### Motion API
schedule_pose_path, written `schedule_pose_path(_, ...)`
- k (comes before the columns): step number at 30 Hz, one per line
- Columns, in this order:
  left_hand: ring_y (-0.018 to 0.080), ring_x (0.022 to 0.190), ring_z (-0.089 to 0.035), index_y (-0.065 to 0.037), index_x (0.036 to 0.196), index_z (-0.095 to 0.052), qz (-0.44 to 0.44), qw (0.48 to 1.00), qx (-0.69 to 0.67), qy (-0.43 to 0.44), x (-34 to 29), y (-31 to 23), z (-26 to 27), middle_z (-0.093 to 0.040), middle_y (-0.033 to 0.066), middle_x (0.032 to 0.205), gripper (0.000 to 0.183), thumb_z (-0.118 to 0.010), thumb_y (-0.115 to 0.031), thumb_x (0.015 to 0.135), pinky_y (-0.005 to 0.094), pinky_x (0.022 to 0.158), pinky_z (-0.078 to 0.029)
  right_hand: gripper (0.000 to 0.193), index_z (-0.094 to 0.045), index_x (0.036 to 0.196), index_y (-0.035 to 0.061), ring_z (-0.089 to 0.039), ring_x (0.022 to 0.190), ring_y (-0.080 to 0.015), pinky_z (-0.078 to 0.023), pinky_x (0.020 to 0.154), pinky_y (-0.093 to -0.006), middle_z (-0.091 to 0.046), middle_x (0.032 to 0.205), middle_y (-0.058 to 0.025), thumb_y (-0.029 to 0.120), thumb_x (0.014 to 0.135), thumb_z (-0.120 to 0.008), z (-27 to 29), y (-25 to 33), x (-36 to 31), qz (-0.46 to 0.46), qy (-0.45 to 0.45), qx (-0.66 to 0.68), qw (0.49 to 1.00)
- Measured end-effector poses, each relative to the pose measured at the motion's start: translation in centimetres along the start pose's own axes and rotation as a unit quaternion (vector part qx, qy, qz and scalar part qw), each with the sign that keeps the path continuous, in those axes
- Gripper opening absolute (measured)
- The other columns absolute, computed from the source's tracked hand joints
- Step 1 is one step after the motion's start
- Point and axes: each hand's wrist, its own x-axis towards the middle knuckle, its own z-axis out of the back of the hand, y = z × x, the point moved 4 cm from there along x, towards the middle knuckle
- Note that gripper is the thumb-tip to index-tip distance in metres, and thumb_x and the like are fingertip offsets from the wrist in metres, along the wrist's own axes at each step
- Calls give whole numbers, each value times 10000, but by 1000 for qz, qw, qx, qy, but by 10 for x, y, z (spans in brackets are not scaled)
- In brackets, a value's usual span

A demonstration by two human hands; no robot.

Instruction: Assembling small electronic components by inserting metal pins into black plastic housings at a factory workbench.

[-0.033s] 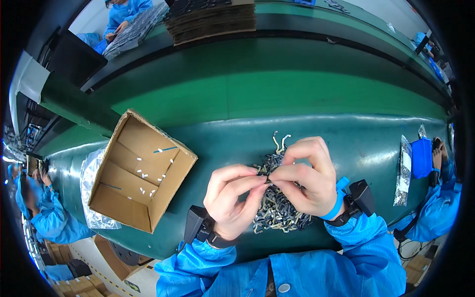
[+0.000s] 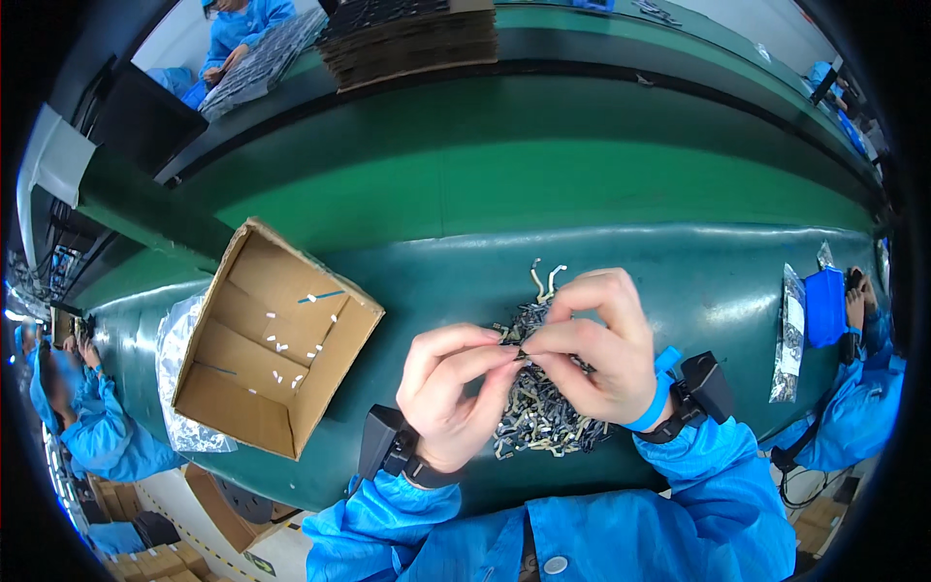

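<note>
Fingertips of my left hand and my right hand meet in a pinch over a heap of small parts. Between them is a tiny dark piece, mostly covered by the fingers, so its exact kind cannot be made out. Under and behind the hands lies the heap of short black, grey and cream strips that look like small flexible cables. Two cream strips stick up at its far end.
Left of the heap stands an open cardboard box with several small white bits and thin blue sticks inside. A clear plastic bag lies beside it. Towards the right are a filled bag, a blue bin and a co-worker's sleeve.
The view has shifted very slightly. Both hands keep their pinch over the heap, with only a tiny movement at the fingertips.
</note>
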Motion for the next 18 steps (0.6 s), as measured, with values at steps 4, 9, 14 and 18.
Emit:
schedule_pose_path(4, 225, 871, -595, -50, 871, -656, 106, 994, -25, -24, -3, 10, -1, -611, 103, 950, 167, -713, 44, 745, 304, 745, -495, 243, -629, 954, 111, -537, 896, -279, -408, 778, -401, -541, 969, -73, 125, 720, -694, -1, -7, 0, -14, 5, -13, 1000)
schedule_pose_path(9, 68, 779, -517, -39, 908, -563, 221, 966, -107, -79, -14, 48, -9, -554, 44, 1033, 17, -577, -46, 910, 181, 626, -378, 237, -604, 981, 69, -524, 922, -303, -405, 816, -393, -535, 981, -111, 116, 759, -669, 1, -47, -2, -66, -58, -28, 996)
schedule_pose_path(14, 50, 738, -541, -32, 1018, -591, 318, 921, -195, -110, -28, 82, -12, -620, 58, 1033, 100, -569, -94, 942, 170, 573, -387, 137, -566, 909, 50, -541, 873, -284, -420, 782, -383, -541, 908, -97, 88, 793, -628, 11, -119, -25, -158, -134, -57, 977)
schedule_pose_path(18, 159, 863, -573, 16, 1095, -562, 373, 918, -131, -16, -13, 52, -19, -581, 90, 1038, 174, -458, -58, 977, 249, 756, -464, 105, -542, 856, 30, -590, 737, -265, -468, 670, -387, -554, 802, -101, 74, 795, -617, 10, -144, -32, -272, -162, 66, 946)
